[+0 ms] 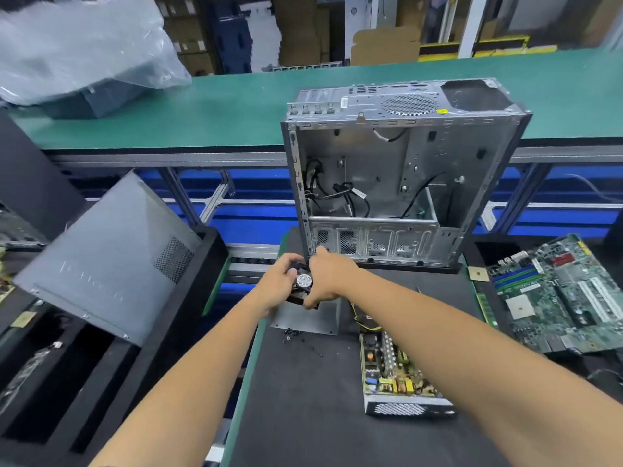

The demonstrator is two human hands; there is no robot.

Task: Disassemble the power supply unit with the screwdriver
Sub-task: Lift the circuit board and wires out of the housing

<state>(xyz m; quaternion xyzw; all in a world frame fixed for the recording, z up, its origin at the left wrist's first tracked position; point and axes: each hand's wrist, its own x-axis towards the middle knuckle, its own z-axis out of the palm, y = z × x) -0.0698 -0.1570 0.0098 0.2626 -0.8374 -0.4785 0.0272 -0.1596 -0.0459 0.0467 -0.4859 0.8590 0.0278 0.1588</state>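
Both hands pinch the PSU fan (302, 284) at the mat's far edge.
Left hand (278, 285) & right hand (328, 278) grip opposite sides; best to lift evenly, w/o yanking wires.

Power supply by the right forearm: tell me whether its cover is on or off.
Off. The power supply lies on the black mat with its circuit board, coils and capacitors exposed from above; only the perforated end wall still shows.

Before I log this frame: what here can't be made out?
Head view only:
- Screwdriver: none visible.
- Fan: mostly covered by left hand and right hand; label too small to read.
- Power supply board: partly behind the right forearm.
- Motherboard: cut off by the right edge.
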